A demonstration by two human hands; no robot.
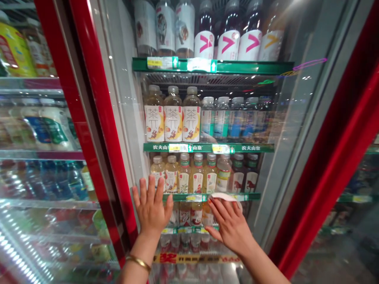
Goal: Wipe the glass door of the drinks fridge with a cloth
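Note:
A glass cooler door [284, 130] with a red frame stands in front of me, with rows of bottled drinks behind it. My left hand [154, 209] lies flat against the glass at the lower left, fingers spread, holding nothing. Under the stretched fingers of my right hand [231, 225] is a white cloth [226, 196], pressed to the glass at the lower middle. Most of the cloth is hidden by the hand; its pale edge shows above and to the right of the fingers.
Inside, tea bottles [173, 122] stand on green-edged shelves [251, 148] with price tags. A red frame post [97, 118] divides this door from another drinks cooler [44, 154] on the left. The right side of the red frame [328, 173] slants down toward me.

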